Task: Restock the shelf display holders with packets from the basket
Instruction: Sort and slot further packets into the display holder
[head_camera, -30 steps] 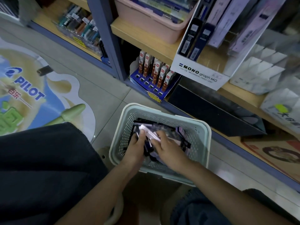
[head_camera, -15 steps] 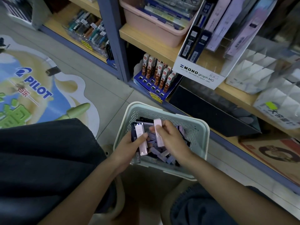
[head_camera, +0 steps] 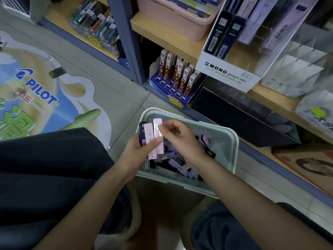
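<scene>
A pale green perforated basket [head_camera: 226, 141] stands on the floor, holding several slim pink, lilac and dark packets [head_camera: 177, 164]. My left hand [head_camera: 138, 147] grips a small stack of packets above the basket's left side: two pink ones [head_camera: 153, 141] in front and a dark one behind. My right hand [head_camera: 177, 137] pinches the upper part of the right pink packet in that stack. On the shelf above, a white MONO graph MG display holder [head_camera: 228, 73] carries dark and lilac packets.
A blue holder of red-brown packets [head_camera: 177, 76] sits on the bottom shelf behind the basket, next to a black box [head_camera: 239, 120]. A pink tub [head_camera: 173, 17] and clear dividers [head_camera: 297, 60] stand on the shelf above. A Pilot floor sticker [head_camera: 41, 94] lies left.
Both hands rose from digging among the packets in the basket. The left hand now holds a stack of packets, and the right hand has brought a second pink packet against it.
</scene>
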Available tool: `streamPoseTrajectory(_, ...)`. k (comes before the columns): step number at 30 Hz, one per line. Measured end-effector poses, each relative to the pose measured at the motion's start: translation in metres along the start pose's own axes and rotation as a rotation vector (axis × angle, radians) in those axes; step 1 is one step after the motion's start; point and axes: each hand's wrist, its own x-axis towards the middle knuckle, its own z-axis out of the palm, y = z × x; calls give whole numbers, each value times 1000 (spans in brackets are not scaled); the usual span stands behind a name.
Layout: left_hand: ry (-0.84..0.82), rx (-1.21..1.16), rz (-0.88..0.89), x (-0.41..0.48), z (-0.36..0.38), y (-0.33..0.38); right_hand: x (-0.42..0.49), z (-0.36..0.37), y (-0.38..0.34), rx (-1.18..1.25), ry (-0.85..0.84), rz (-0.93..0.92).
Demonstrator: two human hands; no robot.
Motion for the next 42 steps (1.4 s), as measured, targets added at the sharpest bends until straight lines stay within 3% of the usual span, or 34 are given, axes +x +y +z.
streamPoseTrajectory(6, 149, 76, 43, 8, -22, 9, 33, -10, 65, -274, 54, 49)
streamPoseTrajectory(11, 165, 122, 74, 14, -29, 9, 47, -4, 122, -453, -114, 207)
streamPoseTrajectory(14, 188, 132, 53, 17, -32, 9, 54, 8, 135, -557, -84, 226)
streamPoseTrajectory(24, 220, 159, -28, 15, -40, 17, 57, 7, 120, -511, 56, 271)
streamPoseTrajectory(32, 233, 150, -103, 2, -13, 10, 17, -24, 47, -493, 73, 119)
streamPoseTrajectory(38, 296, 15, -102, -20, 13, 19, -28, -27, -27, -317, 294, -105)
streamPoseTrajectory(42, 203, -134, -34, -44, 38, 42, -62, -19, -60, -277, 396, -258)
